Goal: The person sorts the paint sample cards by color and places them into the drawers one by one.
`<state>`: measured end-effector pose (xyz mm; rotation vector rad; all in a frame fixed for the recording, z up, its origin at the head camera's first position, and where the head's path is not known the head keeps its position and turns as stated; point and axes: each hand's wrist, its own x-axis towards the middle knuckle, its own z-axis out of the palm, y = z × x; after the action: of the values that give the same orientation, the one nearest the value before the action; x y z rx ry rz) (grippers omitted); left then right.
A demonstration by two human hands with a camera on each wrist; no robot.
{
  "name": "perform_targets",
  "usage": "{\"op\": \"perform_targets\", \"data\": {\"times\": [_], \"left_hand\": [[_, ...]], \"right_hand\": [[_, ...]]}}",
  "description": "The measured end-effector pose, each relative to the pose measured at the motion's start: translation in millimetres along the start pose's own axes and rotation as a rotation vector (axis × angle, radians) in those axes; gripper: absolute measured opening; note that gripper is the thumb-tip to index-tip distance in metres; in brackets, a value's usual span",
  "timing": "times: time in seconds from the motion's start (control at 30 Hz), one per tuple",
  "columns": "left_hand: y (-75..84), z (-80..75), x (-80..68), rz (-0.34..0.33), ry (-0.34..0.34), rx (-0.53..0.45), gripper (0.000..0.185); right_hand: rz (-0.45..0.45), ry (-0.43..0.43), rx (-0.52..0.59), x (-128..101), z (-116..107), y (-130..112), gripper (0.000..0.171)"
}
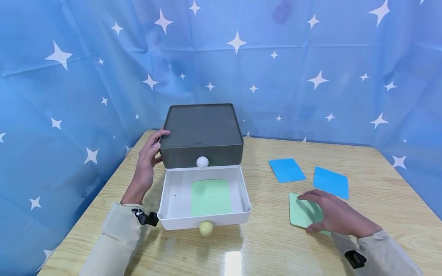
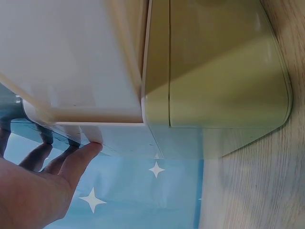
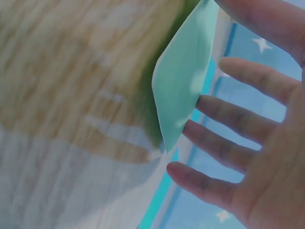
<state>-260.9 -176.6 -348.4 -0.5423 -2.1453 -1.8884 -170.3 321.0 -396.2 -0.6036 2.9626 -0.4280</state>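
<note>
**Right hand on green card, left hand steadying drawer box**

Head view: I see the right hand [image 1: 333, 216] lying flat over a pale green card [image 1: 301, 214] on the wooden table [image 1: 266, 245], fingers straight, palm down, pressing rather than gripping. The card is a thin rounded rectangle, long axis running roughly away from me, right of the drawer. Two blue cards [image 1: 286, 170] sit just beyond it. The left hand [image 1: 149, 161] rests upright against the left side of the grey box [image 1: 202, 132], fingers straight on its corner. The white drawer [image 1: 238, 216] is pulled out toward me with a green sheet [image 1: 210, 197] flat inside.

Left wrist view: relaxed fingers [image 2: 78, 160] touch the smooth plastic box's edge.

Right wrist view: blurred; spread fingers [image 3: 248, 78] over the card [image 3: 183, 81], its corner toward the wood grain.
</note>
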Motion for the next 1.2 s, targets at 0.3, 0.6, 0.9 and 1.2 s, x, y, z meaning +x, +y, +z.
{"op": "perform_targets", "data": {"times": [0.3, 0.6, 0.9, 1.2], "left_hand": [[-2.7, -0.5, 0.0, -0.011, 0.006, 0.007, 0.05], [-3.1, -0.8, -0.4, -0.012, 0.007, 0.009, 0.05], [-1.1, -0.2, 0.9, -0.011, 0.005, 0.008, 0.05], [-0.3, -0.7, 0.6, -0.01, 0.003, 0.004, 0.05]], "right_hand": [[-0.016, 0.012, -0.022, 0.6, -6.1, -5.4, 0.081], [-0.033, 0.052, -0.042, -0.3, -13.4, -8.7, 0.075], [-0.047, 0.077, -0.045, -1.1, -19.4, -10.7, 0.073], [-0.071, 0.119, -0.067, -2.1, -24.0, -20.5, 0.068]]}}
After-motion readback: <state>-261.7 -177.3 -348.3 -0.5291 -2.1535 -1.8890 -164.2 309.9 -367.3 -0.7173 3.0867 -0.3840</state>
